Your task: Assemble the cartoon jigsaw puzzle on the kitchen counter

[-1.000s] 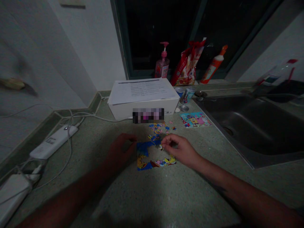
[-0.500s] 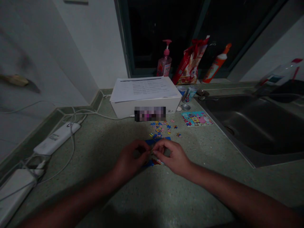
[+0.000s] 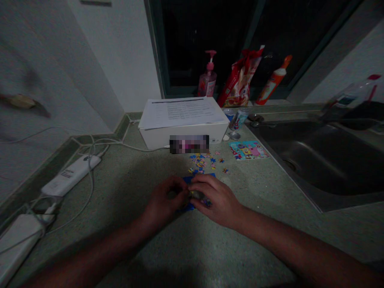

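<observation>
My left hand (image 3: 166,200) and my right hand (image 3: 214,196) meet over a partly assembled jigsaw puzzle (image 3: 198,177), hiding most of it. Only its blue edge shows past my fingers. A small dark jigsaw piece (image 3: 197,195) seems pinched under my right fingers, though it is dim and hard to make out. My left fingers curl right beside it. Beyond my hands lies a scatter of loose puzzle pieces (image 3: 204,162), and to their right is a colourful cartoon picture card (image 3: 247,150).
A white box (image 3: 219,136) topped with printed papers stands behind the pieces. A steel sink (image 3: 315,160) lies to the right. A white power strip (image 3: 70,176) and cables lie at left. A pump bottle (image 3: 208,82), red bag (image 3: 238,78) and drink can (image 3: 239,119) stand at the back.
Both hands have closed in from either side and now cover most of the puzzle. My right hand has moved over its middle. The head view has shifted slightly.
</observation>
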{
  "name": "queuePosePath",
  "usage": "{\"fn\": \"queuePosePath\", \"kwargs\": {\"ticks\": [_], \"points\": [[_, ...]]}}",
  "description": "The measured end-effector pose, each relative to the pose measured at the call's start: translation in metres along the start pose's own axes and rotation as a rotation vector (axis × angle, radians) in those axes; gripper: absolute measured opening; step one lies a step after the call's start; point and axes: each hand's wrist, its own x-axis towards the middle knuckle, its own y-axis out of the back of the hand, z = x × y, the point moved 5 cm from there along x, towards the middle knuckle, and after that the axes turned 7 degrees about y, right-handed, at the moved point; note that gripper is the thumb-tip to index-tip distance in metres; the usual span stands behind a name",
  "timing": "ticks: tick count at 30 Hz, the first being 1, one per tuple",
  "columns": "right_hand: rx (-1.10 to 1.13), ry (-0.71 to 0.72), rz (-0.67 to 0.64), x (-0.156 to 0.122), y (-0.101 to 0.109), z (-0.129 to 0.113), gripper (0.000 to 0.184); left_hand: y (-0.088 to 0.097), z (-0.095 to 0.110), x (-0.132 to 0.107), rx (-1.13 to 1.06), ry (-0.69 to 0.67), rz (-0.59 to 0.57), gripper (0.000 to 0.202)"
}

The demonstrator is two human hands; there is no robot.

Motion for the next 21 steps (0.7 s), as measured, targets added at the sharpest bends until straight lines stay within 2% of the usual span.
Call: {"fn": "queuePosePath", "kwargs": {"ticks": [4, 21], "points": [[-0.058, 0.073, 0.01, -0.0023, -0.0011, -0.0015, 0.027, -0.0008, -0.0006, 0.0005, -0.058, 0.035, -0.019, 0.017], [-0.149, 0.133, 0.031, -0.0003, 0.0057, -0.0033, 0.02, 0.0003, -0.0058, 0.0022, -0.106, 0.059, 0.0, 0.015]]}}
